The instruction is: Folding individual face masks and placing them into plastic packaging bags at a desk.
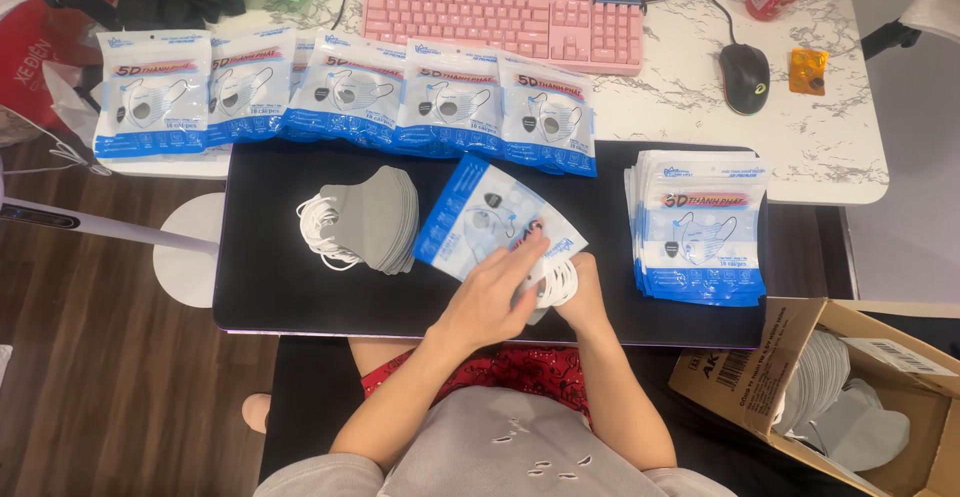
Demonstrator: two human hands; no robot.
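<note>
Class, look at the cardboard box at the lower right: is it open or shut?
Open. The cardboard box has its flaps folded outward, and grey masks show inside.
</note>
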